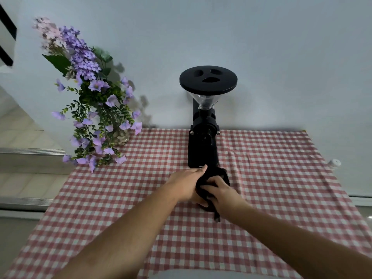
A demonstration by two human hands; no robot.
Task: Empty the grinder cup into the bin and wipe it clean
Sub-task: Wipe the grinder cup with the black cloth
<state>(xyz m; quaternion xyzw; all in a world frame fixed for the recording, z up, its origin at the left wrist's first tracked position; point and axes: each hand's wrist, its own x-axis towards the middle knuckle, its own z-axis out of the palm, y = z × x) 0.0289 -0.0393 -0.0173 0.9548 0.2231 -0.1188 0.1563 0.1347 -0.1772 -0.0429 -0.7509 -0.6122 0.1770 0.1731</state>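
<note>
On the checked tabletop, both hands grip the black grinder cup, largely hidden: left hand fingers wrapped round it, right hand fingers pinching a dark cloth; the grinder label is unreadable.

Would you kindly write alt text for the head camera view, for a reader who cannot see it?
Two bare hands hold a black grinder cup over a red-checked tablecloth: the left hand steadies it while the right hand presses a dark cloth against it. Behind stands a black coffee grinder, with purple flowers at left.
</note>
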